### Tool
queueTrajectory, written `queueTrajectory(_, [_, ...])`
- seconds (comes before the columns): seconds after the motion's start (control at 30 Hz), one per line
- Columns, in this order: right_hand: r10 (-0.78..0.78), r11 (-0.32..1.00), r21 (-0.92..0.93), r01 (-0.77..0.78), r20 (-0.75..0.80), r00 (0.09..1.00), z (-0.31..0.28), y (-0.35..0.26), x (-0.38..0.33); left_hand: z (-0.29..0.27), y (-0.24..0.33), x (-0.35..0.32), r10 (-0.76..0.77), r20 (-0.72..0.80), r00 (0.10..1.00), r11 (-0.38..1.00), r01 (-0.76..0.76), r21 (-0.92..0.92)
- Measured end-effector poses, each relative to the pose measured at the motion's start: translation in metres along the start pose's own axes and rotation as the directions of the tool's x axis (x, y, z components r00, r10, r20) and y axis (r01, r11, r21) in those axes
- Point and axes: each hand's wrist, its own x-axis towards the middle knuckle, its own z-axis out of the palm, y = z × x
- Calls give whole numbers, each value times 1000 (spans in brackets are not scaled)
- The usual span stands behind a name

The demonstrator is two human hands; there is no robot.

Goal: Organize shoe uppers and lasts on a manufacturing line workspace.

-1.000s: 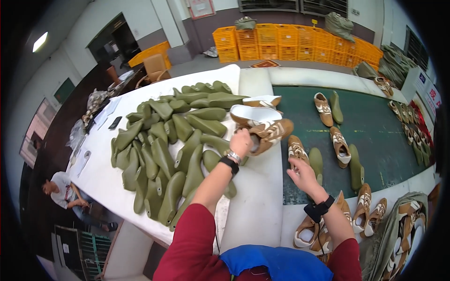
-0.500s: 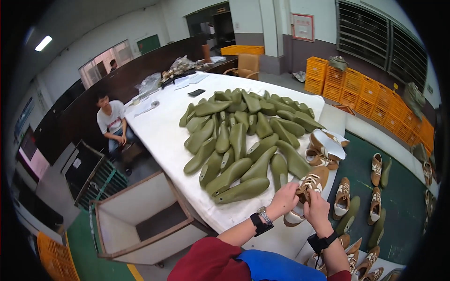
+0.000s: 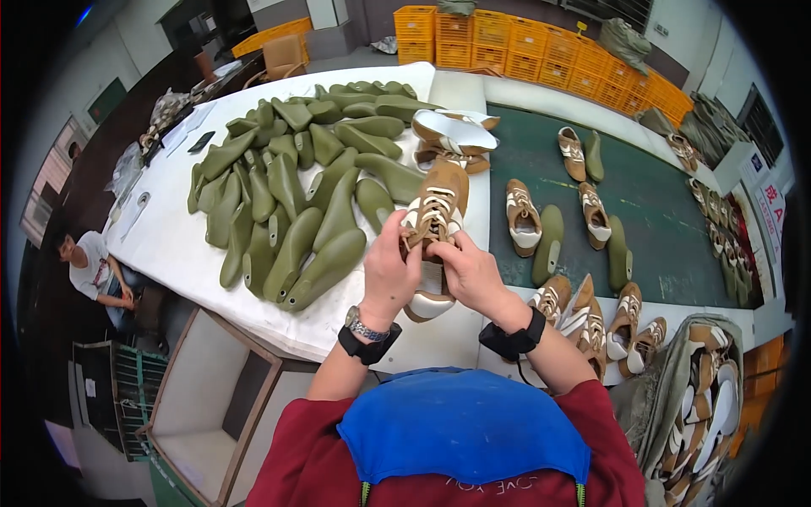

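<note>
Left hand [image 3: 390, 269] and right hand [image 3: 475, 275] both gripping a brown-and-white lace-up sneaker [image 3: 441, 193] below its laces, green shoe lasts [image 3: 336, 215] piled beside it on the worktop [image 3: 169, 188].

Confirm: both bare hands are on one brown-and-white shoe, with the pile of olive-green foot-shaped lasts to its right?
Wrong side: the head view shows the pile of olive-green foot-shaped lasts to the left of the brown-and-white shoe. The left hand and right hand are both on it.
</note>
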Motion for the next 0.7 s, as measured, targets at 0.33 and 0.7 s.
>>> queueTrajectory(0.33, [-3, 996, 93, -2, 51, 999, -28, -12, -7, -7, 15, -6, 114, -4, 993, 993, -114, 9])
queueTrajectory(0.7, [114, 938, 343, -45, -182, 977, -46, -1, -17, -3, 25, 14, 150, 364, 919, 987, -158, -7])
